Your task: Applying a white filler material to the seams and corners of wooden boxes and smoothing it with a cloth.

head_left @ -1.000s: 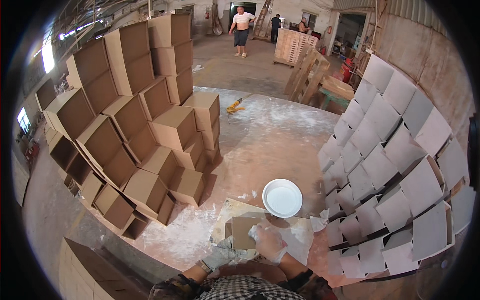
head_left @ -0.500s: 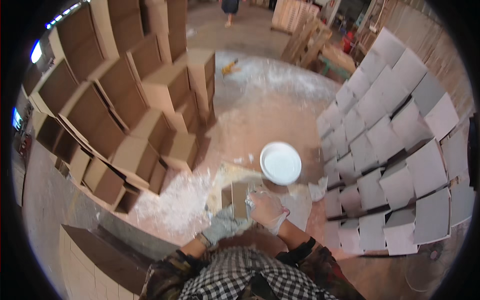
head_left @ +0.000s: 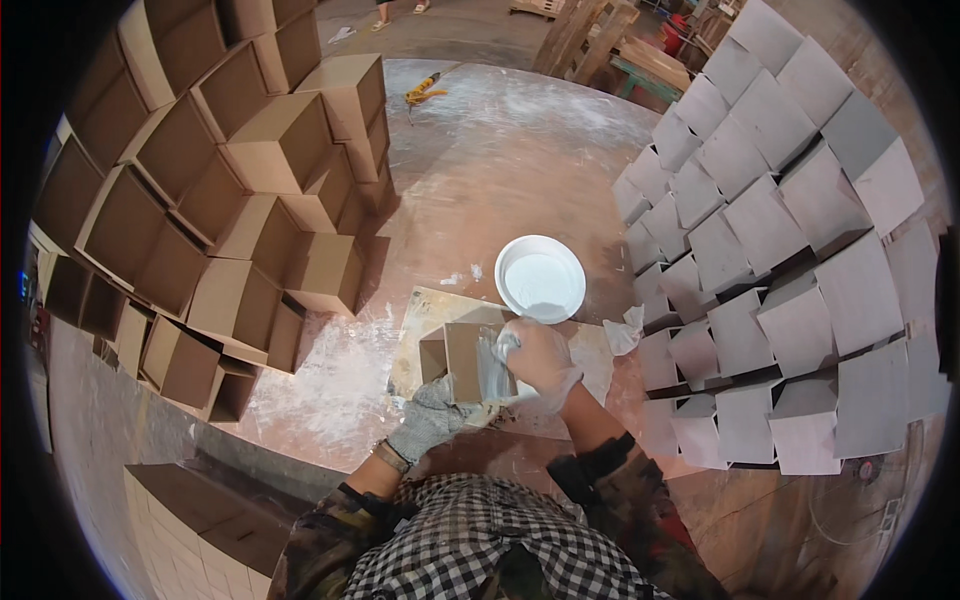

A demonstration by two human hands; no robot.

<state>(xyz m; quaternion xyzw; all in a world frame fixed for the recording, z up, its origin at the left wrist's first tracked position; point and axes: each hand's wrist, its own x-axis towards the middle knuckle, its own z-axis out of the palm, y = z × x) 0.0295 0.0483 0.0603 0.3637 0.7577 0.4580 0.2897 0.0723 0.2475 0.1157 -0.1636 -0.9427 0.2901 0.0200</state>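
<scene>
A small open brown cardboard box (head_left: pixel 462 362) is tilted over a stained sheet (head_left: pixel 408 330) in front of me. My left hand (head_left: pixel 428 418), in a grey knitted glove, grips the box by its near lower side. My right hand (head_left: pixel 540 358), in a clear plastic glove, is closed and presses at the box's right face. A streaky whitish smear shows on that face beside the fingers. Whatever lies in the right fingers is hidden. Just beyond, a round white basin (head_left: pixel 502 278) holds white paste.
Brown cardboard boxes (head_left: pixel 280 140) are stacked high on the left. Whitish-faced boxes (head_left: pixel 745 225) form a stack on the right. A yellow-handled tool (head_left: pixel 425 90) lies at the far edge of the board. Crumpled white plastic (head_left: pixel 625 332) sits right of the basin. Wooden pallets (head_left: pixel 585 40) stand behind.
My view has tilted down. The box is turned and tilted more in my left hand, and a whitish smear now shows clearly on its face beside my right hand.
</scene>
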